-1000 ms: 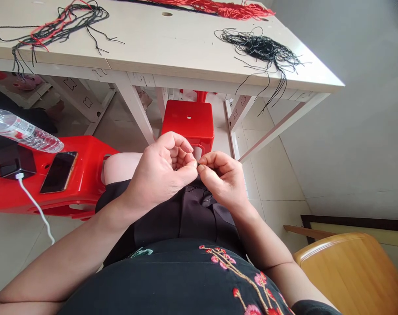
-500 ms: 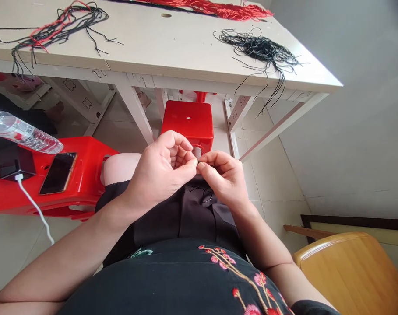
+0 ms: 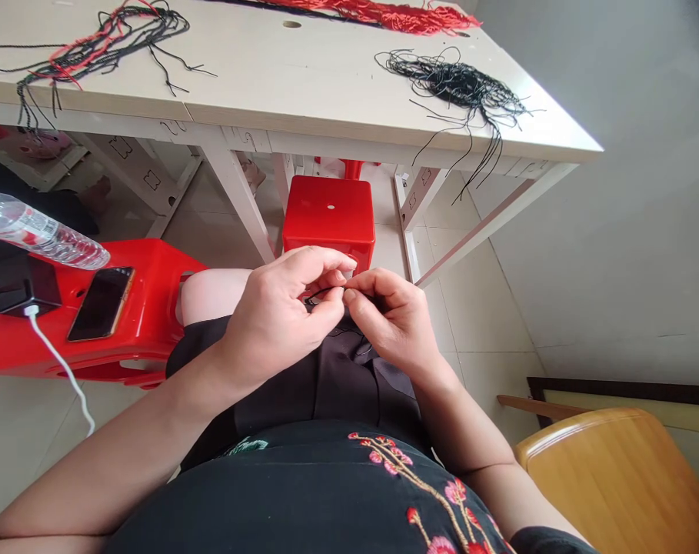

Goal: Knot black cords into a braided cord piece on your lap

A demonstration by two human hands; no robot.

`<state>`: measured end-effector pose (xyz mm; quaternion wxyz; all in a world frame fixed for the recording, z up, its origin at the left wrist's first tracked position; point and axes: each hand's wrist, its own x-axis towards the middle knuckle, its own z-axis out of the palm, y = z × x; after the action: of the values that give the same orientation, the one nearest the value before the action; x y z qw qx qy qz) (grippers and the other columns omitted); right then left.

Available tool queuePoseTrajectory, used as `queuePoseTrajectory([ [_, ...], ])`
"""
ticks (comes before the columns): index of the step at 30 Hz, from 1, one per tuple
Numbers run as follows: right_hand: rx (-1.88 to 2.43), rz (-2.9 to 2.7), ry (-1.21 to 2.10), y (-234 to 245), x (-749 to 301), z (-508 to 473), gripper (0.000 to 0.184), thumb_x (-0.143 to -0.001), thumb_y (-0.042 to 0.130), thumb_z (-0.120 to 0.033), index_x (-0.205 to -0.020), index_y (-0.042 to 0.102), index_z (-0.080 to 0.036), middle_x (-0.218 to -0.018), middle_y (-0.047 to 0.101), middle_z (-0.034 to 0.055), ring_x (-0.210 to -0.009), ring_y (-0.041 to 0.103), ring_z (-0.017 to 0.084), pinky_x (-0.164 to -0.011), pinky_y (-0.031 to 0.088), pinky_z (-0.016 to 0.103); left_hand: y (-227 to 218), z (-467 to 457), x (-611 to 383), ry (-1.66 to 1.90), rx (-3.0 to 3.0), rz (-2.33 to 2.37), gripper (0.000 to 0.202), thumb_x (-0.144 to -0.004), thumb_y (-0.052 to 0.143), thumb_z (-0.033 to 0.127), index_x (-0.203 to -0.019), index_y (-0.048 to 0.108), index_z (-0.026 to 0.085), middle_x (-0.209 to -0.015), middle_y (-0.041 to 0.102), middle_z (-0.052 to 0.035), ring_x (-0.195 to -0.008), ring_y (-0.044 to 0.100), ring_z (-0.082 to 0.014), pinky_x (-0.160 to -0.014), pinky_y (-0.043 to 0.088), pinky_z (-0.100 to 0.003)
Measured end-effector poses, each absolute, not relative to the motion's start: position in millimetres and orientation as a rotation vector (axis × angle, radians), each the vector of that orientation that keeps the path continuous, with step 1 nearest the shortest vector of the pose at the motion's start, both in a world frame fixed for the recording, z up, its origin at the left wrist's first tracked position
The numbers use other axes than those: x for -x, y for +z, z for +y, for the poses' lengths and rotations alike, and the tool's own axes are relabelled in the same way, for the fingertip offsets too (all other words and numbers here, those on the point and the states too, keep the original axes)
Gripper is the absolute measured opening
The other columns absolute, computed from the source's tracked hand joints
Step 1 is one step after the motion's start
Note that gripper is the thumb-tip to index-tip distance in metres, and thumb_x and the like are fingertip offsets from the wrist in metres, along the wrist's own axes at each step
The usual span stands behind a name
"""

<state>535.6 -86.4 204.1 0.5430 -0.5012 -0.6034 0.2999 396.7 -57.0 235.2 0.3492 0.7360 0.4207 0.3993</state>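
Note:
Above my lap, my left hand (image 3: 288, 304) and my right hand (image 3: 389, 312) meet fingertip to fingertip. Between them runs a thin black cord (image 3: 321, 292), pinched by thumb and forefinger on both sides. Part of the cord shows inside the curl of my left fingers, and a loose stretch seems to hang over the dark skirt below. My fingers hide the exact spot where the cord is held. On the table, a tangled bundle of black cords (image 3: 456, 83) lies to the right, its loose ends over the edge. Braided black and red cords (image 3: 104, 46) lie at left.
A pale table (image 3: 303, 85) spans the front, with red yarn (image 3: 384, 14) at its back. A red stool (image 3: 329, 204) stands beneath. Left, another red stool (image 3: 158, 265) bears a phone (image 3: 102, 304), a black box (image 3: 26, 285) and a plastic bottle (image 3: 43, 231). A wooden chair (image 3: 620, 477) stands right.
My left hand has tipped forward and down, its fingers lower over the thumb. More of the black cord now shows inside its curl. My right hand has barely moved.

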Motion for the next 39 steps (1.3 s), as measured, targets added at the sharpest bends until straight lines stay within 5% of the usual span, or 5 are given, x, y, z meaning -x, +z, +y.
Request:
queuePoseTrajectory([
  [6,1.213,-1.378,0.529,205,-530,-91,0.011,-0.075,0.055,-0.013,-0.067,0.06,-0.018,-0.056,0.055,-0.0057,-0.045,0.04,0.004,-0.043,0.035,0.017,238,-55,-400,1.033,-1.856,1.072,0.023,-0.069,0.061,0.012,-0.089,0.061,0.024,-0.075,0.06,0.0011,-0.068,0.059,-0.0129,-0.063,0.052,-0.025],
  [14,1.058,-1.138,0.929,212,-540,-77,0.011,-0.078,0.062,-0.028,-0.081,0.063,-0.018,-0.064,0.061,-0.0021,-0.052,0.049,0.007,-0.049,0.04,0.02,245,-39,-390,0.932,-1.538,0.947,0.02,-0.07,0.068,0.022,-0.089,0.061,0.02,-0.073,0.061,0.0011,-0.067,0.06,-0.0105,-0.064,0.053,-0.022],
  [21,1.082,-1.253,0.765,253,-555,-48,0.022,-0.078,0.062,-0.031,-0.062,0.056,-0.016,-0.052,0.043,-0.0051,-0.049,0.035,0.006,-0.045,0.03,0.02,293,-8,-376,0.844,-1.792,1.053,0.017,-0.069,0.07,0.031,-0.079,0.065,0.017,-0.069,0.065,-0.0005,-0.063,0.06,-0.0111,-0.059,0.051,-0.02],
  [39,0.893,-1.157,0.985,272,-550,-49,0.03,-0.075,0.065,-0.044,-0.069,0.056,-0.016,-0.052,0.035,-0.0073,-0.048,0.026,0.005,-0.043,0.021,0.02,328,-7,-322,1.353,-1.927,1.161,0.027,-0.074,0.067,0.037,-0.095,0.066,0.02,-0.09,0.069,-0.0052,-0.084,0.064,-0.017,-0.079,0.052,-0.026],
])
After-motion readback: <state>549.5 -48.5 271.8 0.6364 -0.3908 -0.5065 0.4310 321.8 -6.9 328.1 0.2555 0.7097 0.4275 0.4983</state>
